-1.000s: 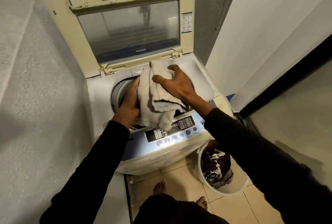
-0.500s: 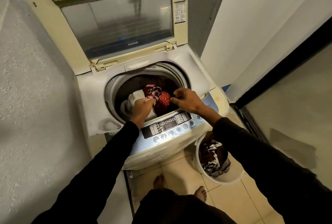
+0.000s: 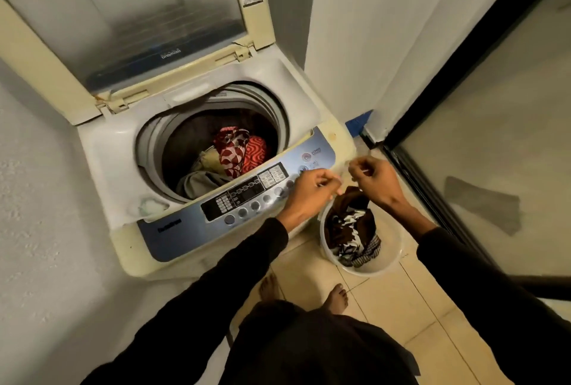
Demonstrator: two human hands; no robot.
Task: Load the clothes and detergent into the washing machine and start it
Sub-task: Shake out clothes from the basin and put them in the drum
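1. Center frame, the washing machine (image 3: 197, 224) sits lid-up, with red patterned and beige clothes (image 3: 234, 153) down in the drum.
2. Lower right of it, a white bucket (image 3: 386, 261) on the floor tiles holds dark clothes (image 3: 349, 230).
3. Left hand (image 3: 309, 190) and right hand (image 3: 375, 180) hover above the bucket, fingers curled; can't tell if either grip has anything.

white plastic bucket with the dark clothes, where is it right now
In the head view the white plastic bucket stands on the tiled floor at lower right, against the front right corner of the cream top-loading washing machine, just under both hands.
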